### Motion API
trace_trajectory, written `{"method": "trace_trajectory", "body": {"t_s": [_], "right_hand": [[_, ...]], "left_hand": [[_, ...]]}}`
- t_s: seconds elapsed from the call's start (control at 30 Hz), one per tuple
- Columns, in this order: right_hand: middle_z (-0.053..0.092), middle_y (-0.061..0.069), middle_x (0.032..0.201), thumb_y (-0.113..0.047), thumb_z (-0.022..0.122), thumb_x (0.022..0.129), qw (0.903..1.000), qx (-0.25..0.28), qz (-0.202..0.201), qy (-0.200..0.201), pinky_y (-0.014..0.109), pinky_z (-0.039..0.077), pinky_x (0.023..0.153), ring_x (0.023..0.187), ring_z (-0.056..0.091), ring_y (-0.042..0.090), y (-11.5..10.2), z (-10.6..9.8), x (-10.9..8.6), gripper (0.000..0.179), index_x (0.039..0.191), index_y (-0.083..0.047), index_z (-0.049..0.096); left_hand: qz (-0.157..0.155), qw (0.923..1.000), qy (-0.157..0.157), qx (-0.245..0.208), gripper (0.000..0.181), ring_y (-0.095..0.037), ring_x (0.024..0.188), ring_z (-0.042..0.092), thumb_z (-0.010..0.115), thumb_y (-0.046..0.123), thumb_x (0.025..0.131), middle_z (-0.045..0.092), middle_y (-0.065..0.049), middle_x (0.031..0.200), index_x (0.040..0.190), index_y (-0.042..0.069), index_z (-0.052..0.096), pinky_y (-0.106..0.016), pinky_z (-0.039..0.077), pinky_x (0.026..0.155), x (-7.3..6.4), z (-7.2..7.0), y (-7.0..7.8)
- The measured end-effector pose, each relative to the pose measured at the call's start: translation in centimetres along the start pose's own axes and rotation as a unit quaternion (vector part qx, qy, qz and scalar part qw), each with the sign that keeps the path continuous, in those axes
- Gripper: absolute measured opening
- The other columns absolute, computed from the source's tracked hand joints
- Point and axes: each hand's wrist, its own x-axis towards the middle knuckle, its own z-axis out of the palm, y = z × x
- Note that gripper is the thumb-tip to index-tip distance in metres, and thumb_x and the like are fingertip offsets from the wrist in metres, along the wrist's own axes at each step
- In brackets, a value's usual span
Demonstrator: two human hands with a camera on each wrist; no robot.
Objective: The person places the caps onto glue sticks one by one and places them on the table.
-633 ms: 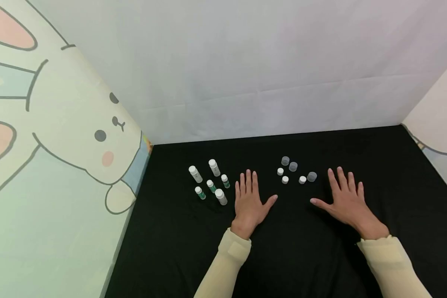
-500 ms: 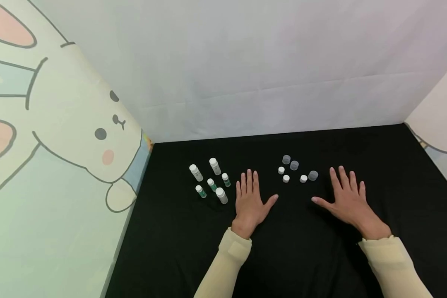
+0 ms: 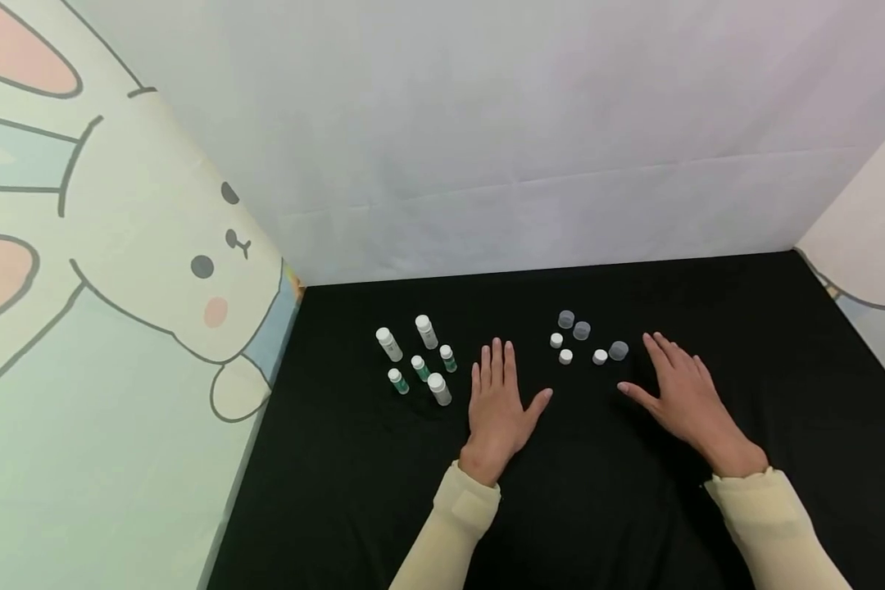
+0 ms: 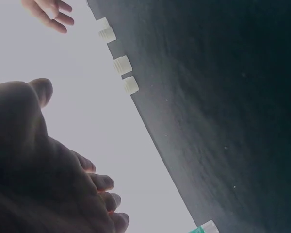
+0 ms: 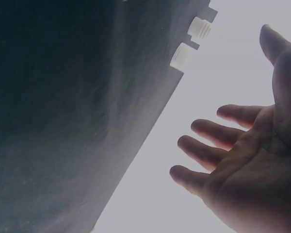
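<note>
My left hand [image 3: 497, 414] is held palm down over the black cloth, fingers straight and thumb spread, holding nothing. Just left of it stand three larger white-capped bottles [image 3: 438, 389] and three small green-labelled vials [image 3: 420, 369] with white caps. My right hand [image 3: 687, 401] hovers on the other side, fingers extended and leaning left, also holding nothing. Closest to its fingertips are a clear plastic cup [image 3: 618, 351] and a small white cap [image 3: 600, 357]. Two more clear cups [image 3: 581, 330] and two white caps [image 3: 565, 356] lie between the hands, farther back.
A black cloth [image 3: 560, 508] covers the table, its far edge meeting a pale fabric wall [image 3: 516, 147]. On the left hangs a panel with a printed rabbit [image 3: 140, 246]; another printed panel [image 3: 870, 221] is at the right.
My right hand's fingers have drawn closer together and turned slightly left. My left hand has barely moved. The bottles, vials, cups and caps lie as before.
</note>
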Motion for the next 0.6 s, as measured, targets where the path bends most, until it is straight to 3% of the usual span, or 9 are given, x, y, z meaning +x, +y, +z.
{"method": "trace_trajectory", "body": {"t_s": [0.33, 0.5, 0.6], "right_hand": [[0.046, 0.039, 0.15, -0.015, 0.084, 0.091, 0.9978, 0.002, -0.049, 0.045, 0.074, 0.038, 0.104, 0.132, 0.046, 0.059, -0.9, 0.5, 0.7, 0.075, 0.149, 0.014, 0.047], [0.049, 0.037, 0.149, -0.011, 0.084, 0.09, 0.9961, 0.008, -0.061, 0.063, 0.073, 0.04, 0.102, 0.132, 0.048, 0.057, -1.2, 0.8, 1.0, 0.071, 0.147, 0.013, 0.05], [0.049, 0.037, 0.149, -0.009, 0.084, 0.09, 0.9958, 0.011, -0.062, 0.066, 0.073, 0.04, 0.102, 0.132, 0.048, 0.057, -1.4, 0.8, 1.2, 0.069, 0.147, 0.012, 0.051]], "left_hand": [[-0.001, 0.9997, 0.019, -0.012, 0.09, -0.029, 0.164, 0.011, 0.054, 0.059, 0.106, 0.013, -0.013, 0.177, 0.17, 0.008, 0.015, -0.046, 0.017, 0.131, -1.0, 0.0, -0.1], [-0.002, 0.9988, 0.04, -0.028, 0.089, -0.031, 0.163, 0.015, 0.057, 0.056, 0.106, 0.018, -0.016, 0.176, 0.169, 0.007, 0.019, -0.049, 0.02, 0.129, -1.6, 0.0, -0.1], [-0.009, 0.9989, 0.034, -0.032, 0.089, -0.03, 0.163, 0.012, 0.057, 0.056, 0.106, 0.015, -0.014, 0.177, 0.169, 0.007, 0.017, -0.048, 0.018, 0.13, -1.9, -0.2, -0.1]]}}
